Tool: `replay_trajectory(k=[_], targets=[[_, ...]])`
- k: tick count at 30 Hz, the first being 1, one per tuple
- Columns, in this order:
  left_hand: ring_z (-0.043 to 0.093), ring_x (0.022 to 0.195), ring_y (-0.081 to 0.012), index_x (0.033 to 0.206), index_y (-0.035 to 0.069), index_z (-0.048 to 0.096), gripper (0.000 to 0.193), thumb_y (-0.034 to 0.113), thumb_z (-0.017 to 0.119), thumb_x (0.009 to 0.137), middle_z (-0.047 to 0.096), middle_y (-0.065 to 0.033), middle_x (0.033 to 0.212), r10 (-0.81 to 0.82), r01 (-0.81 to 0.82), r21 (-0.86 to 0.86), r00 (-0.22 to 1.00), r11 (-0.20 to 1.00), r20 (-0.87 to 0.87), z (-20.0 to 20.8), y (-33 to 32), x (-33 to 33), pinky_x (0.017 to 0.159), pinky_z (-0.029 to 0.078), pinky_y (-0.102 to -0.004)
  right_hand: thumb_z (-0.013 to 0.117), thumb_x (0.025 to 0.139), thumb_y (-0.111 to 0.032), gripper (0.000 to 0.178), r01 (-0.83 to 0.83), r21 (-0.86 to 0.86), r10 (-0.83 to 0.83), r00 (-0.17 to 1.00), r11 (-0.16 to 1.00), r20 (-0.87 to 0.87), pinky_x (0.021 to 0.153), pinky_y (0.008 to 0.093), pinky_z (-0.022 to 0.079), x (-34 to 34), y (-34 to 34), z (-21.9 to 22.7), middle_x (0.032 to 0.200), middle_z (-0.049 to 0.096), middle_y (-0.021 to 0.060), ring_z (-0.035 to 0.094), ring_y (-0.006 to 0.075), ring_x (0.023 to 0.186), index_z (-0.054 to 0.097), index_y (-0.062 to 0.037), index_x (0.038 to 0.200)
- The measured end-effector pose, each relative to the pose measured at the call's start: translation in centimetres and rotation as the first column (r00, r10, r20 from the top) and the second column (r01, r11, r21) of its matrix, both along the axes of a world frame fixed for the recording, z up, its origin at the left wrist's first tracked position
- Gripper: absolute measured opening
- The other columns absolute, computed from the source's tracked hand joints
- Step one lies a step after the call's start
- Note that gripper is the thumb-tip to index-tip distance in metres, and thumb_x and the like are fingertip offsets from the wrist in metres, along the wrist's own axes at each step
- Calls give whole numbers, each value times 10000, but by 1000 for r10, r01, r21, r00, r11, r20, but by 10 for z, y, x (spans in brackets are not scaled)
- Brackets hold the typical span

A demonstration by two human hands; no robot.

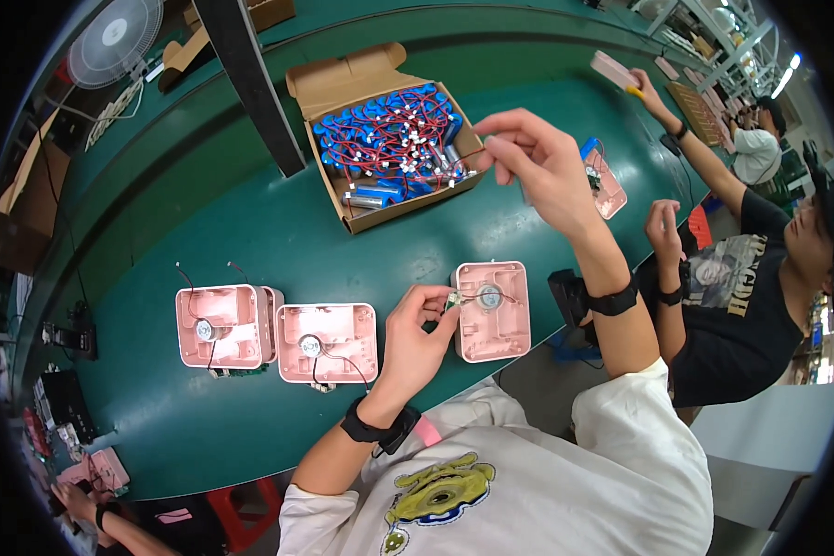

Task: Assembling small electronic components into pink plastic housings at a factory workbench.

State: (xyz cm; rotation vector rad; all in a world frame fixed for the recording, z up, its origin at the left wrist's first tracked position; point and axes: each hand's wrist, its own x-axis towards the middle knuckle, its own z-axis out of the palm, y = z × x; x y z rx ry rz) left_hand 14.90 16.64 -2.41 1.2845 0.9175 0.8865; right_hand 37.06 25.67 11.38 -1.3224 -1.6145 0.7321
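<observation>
My left hand (419, 332) pinches a small green circuit board (452, 300) between thumb and fingertips. Dark wires run from this board to the round metal speaker (489, 296) inside the pink plastic housing (494, 345), just right of that hand. Raised by the right edge of the cardboard box (408, 214), my right hand (539, 165) has its thumb and index finger pressed together; what they grip is too small to make out. The box holds many blue battery packs (372, 196) with tangled red and black leads and white connectors.
Two more pink housings (221, 355) (327, 371) with speakers lie to the left on the green table (204, 426). A dark post (250, 83) rises behind. At right, a co-worker (741, 269) raises a pink part (613, 70) above the table, near another pink housing (609, 196).
</observation>
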Motion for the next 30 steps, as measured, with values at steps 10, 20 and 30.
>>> replay_trajectory(k=[10, 20, 30], targets=[[652, 963, -95, 1206, -40, 634, 249, -47, 712, 970, 678, -57, 1084, -5, 8, -58, 999, 998, 42, -2, -2, 14, 831, 537, -234, 654, 1044, -101, 227, -159, -254, 68, 941, 954, -333, 776, 259, 547, 29, -35, -51, 954, 736, 62, 673, 97, 819, 717, 35, 1215], [635, 951, -116, 1205, -42, 651, 269, -7, 743, 955, 671, -76, 1074, 2, 7, -107, 996, 994, 86, -5, -1, 23, 882, 537, -271, 707, 1013, -104, 168, -113, -340, 17, 962, 933, -273, 745, 251, 554, 29, -59, -54, 952, 735, 54, 685, 95, 806, 722, 36, 1105], [642, 939, -116, 1208, -47, 646, 273, -5, 741, 956, 676, -72, 1072, 17, -6, -103, 994, 995, 110, -11, 1, 21, 863, 546, -272, 765, 915, -46, 138, -88, 32, 79, 970, 996, 228, 702, 300, 566, 26, -73, -48, 934, 753, 94, 729, 175, 809, 717, 23, 1025]])
